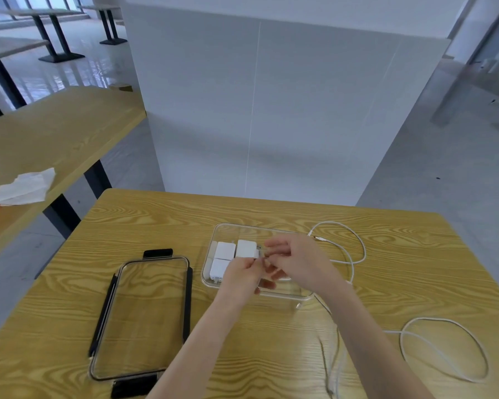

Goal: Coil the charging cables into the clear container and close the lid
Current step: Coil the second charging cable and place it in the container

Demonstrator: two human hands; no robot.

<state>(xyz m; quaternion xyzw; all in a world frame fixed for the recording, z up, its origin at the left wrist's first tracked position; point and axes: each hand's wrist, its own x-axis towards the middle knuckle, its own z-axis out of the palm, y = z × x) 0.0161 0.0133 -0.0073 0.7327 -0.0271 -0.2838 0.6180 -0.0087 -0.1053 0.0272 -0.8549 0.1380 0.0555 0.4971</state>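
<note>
Both hands over clear container (213,279) on bench (271,335): left hand (242,276) and right hand (296,259) pinch cable plug at white charger (247,249), likely unplugging. White cables (357,249) loose outside. Lid (188,298) off, left.

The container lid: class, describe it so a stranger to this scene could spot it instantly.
Start at the wood-grain table and find the clear container under both hands. Left of it, the container lid lies flat on the wood. It alone is a clear panel with black latches round its edges.
</note>
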